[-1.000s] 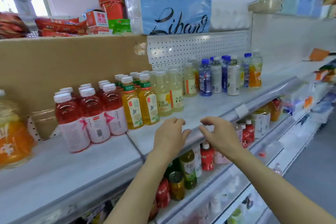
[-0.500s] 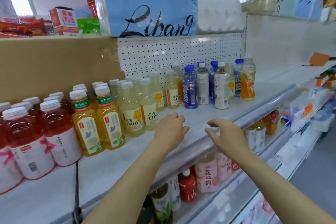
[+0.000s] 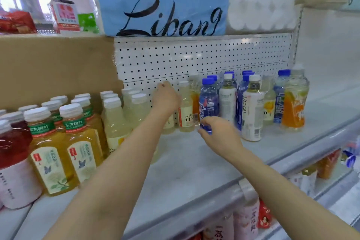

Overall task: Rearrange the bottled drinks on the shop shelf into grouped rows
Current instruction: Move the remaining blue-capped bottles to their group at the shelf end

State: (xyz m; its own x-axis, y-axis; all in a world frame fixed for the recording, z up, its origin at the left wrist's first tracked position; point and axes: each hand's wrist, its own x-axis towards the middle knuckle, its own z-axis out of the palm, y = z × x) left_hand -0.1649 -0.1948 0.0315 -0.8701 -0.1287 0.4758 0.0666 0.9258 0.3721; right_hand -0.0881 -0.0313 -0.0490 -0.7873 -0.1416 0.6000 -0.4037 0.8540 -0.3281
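On the grey shelf [image 3: 194,163], drinks stand partly grouped: red bottles [image 3: 13,142] far left, amber tea bottles [image 3: 78,142], then pale lemon bottles [image 3: 116,122]. Further right is a mixed cluster: a pale lemon bottle [image 3: 186,111], blue bottles [image 3: 209,101], white-labelled bottles [image 3: 253,111] and an orange drink [image 3: 294,107]. My left hand [image 3: 166,97] reaches to the back and covers the top of a pale bottle [image 3: 169,125]; its grip is hidden. My right hand [image 3: 220,132] curls around the base of the front blue bottle.
Pegboard [image 3: 204,54] backs the shelf, with brown cardboard [image 3: 54,68] to its left. A blue tissue pack [image 3: 165,2] and white rolls [image 3: 261,6] sit on top. More bottles [image 3: 245,220] stand on the lower shelf. Bare shelf lies in front of the cluster.
Both hands have moved from the shelf's front edge towards the back, the left to a pale bottle, the right to the blue bottle. The view has shifted closer and to the right.
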